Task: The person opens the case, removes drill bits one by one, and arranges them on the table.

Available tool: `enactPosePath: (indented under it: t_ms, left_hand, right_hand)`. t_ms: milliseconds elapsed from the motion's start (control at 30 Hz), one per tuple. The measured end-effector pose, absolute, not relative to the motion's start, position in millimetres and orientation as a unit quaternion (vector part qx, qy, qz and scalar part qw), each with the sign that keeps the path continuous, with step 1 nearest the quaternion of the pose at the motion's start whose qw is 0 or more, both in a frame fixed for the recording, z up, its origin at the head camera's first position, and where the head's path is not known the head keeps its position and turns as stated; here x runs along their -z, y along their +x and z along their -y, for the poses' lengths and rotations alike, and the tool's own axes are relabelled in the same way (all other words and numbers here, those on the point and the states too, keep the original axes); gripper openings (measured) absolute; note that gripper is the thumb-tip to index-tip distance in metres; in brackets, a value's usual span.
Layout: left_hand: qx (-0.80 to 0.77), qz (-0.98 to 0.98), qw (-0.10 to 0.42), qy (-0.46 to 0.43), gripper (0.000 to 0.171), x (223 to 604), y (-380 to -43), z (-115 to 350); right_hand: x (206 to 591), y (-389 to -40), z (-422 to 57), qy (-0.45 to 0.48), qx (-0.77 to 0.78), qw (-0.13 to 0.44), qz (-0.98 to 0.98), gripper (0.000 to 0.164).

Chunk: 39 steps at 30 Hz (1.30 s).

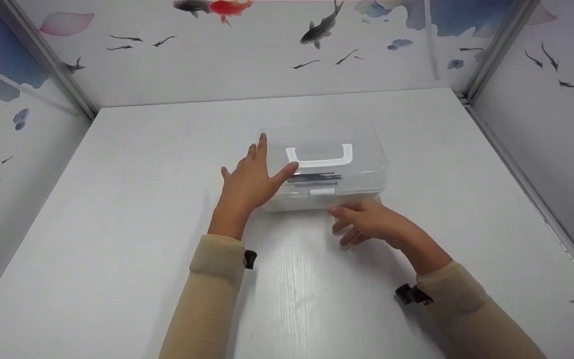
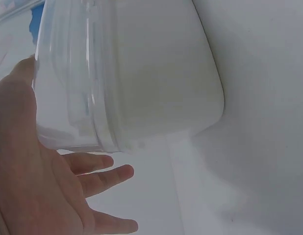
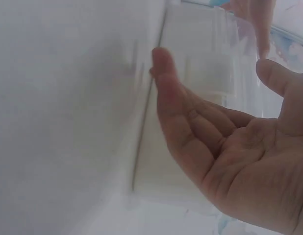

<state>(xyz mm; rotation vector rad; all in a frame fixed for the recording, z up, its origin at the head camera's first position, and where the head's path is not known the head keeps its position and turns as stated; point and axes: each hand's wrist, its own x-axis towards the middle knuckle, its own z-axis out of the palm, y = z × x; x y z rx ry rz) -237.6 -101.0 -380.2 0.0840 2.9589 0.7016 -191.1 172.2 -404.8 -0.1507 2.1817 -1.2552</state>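
Observation:
A clear plastic storage box (image 1: 361, 179) with a white carry handle (image 1: 324, 162) and a white front latch (image 1: 322, 191) stands on the table. Several dark, thin strips show through its lid. My left hand (image 1: 249, 182) lies along the box's left side with fingers spread and straight, its thumb over the lid near the handle. In the left wrist view, the fingers reach past the box's end wall (image 2: 161, 73). My right hand (image 1: 369, 219) is at the front right of the box, below the latch, fingers loosely bent with nothing in them.
The white table (image 1: 142, 199) runs back to a white panel (image 1: 247, 70) printed with fish. Side panels with metal corner posts (image 1: 499, 50) stand left and right. A small black device (image 1: 250, 259) sits on the left sleeve and another black device (image 1: 405, 294) on the right.

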Motion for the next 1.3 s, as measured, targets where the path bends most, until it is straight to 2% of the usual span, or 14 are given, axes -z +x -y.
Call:
enactPosePath:
  t_ms: [233, 500, 833, 1133, 1300]
  left_hand:
    - [-0.27, -0.962, 0.05, 0.018, 0.129, 384, -238, 101]
    - [-0.308, -0.95, 0.054, 0.006, 0.13, 388, -236, 103]
    - [-0.317, -0.947, 0.053, 0.005, 0.127, 387, -238, 102]
    - [-0.321, -0.946, 0.047, 0.005, 0.126, 388, -238, 101]
    - [-0.324, -0.945, 0.051, 0.004, 0.126, 388, -237, 100]
  right_hand:
    - [415, -193, -161, -0.023, 0.538, 0.307, -0.785, 0.066]
    - [420, -196, -157, 0.052, 0.623, 0.315, -0.714, 0.076]
    - [421, -196, -145, 0.142, 0.701, 0.312, -0.625, 0.062]
    - [419, -195, -145, 0.132, 0.7, 0.303, -0.633, 0.058]
    - [421, -195, -145, 0.118, 0.7, 0.297, -0.638, 0.048]
